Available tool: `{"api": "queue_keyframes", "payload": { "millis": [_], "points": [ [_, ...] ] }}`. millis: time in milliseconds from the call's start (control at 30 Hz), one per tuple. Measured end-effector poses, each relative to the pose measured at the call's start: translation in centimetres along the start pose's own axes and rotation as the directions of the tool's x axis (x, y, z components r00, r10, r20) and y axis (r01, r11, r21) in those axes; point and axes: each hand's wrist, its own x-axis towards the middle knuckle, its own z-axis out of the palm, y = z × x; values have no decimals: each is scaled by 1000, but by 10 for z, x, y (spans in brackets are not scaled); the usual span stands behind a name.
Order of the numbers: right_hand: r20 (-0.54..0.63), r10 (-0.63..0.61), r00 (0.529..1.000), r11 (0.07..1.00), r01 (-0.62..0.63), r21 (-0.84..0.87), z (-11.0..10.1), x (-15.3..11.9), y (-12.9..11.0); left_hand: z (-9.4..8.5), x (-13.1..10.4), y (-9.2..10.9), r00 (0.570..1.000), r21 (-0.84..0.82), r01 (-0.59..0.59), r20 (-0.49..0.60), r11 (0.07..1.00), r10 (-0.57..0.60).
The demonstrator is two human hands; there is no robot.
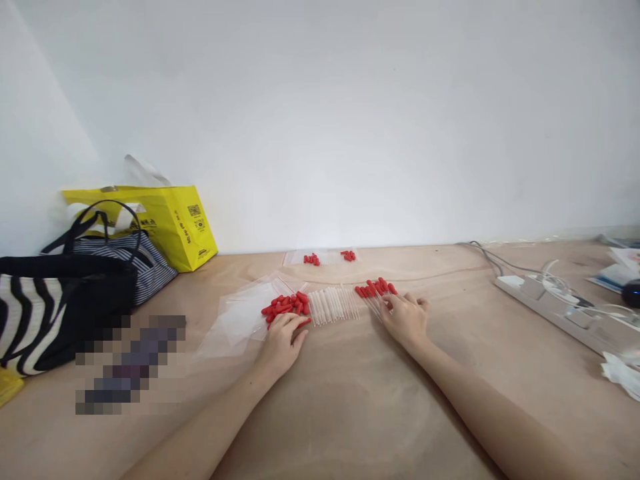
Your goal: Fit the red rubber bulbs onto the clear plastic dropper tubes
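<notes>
A row of clear glass droppers [333, 305] with red rubber bulbs lies on the wooden table [350, 413]. One cluster of red bulbs [286, 305] sits at the row's left end, another cluster of red bulbs [376, 288] at its right end. My left hand [281, 341] rests palm down at the left cluster, its fingertips on a red-bulbed dropper. My right hand [405, 316] lies flat on the droppers by the right cluster. Whether either hand grips a dropper cannot be seen.
A clear plastic bag [235, 320] lies left of the droppers. A second packet of droppers [327, 257] lies by the wall. A yellow bag [170, 223] and striped bags [60, 300] stand at the left. A power strip [565, 310] with cables is at the right.
</notes>
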Motion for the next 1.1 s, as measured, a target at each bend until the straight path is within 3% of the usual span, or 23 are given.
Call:
{"api": "queue_keyframes", "payload": {
  "millis": [267,467,633,800,933,1100],
  "points": [
    [138,135,981,990,-130,-47,10,9,3,0,2,-6,998,71,33,-61,997,-29],
    [71,84,994,995,-80,-55,8,7,-2,-1,4,-9,997,122,6,-71,992,3],
    [183,47,982,998,-41,-38,3,13,-26,-3,6,-2,992,117,-46,-115,992,60],
    [385,163,908,984,-123,-127,10,32,-53,-8,0,15,992,14,-129,16,992,128],
    [430,232,872,970,-178,-163,19,43,-62,-8,-5,23,984,-40,-127,120,991,131],
    [469,248,848,967,-191,-167,23,47,-63,-2,-6,23,980,-54,-133,140,990,139]
  ]
}}
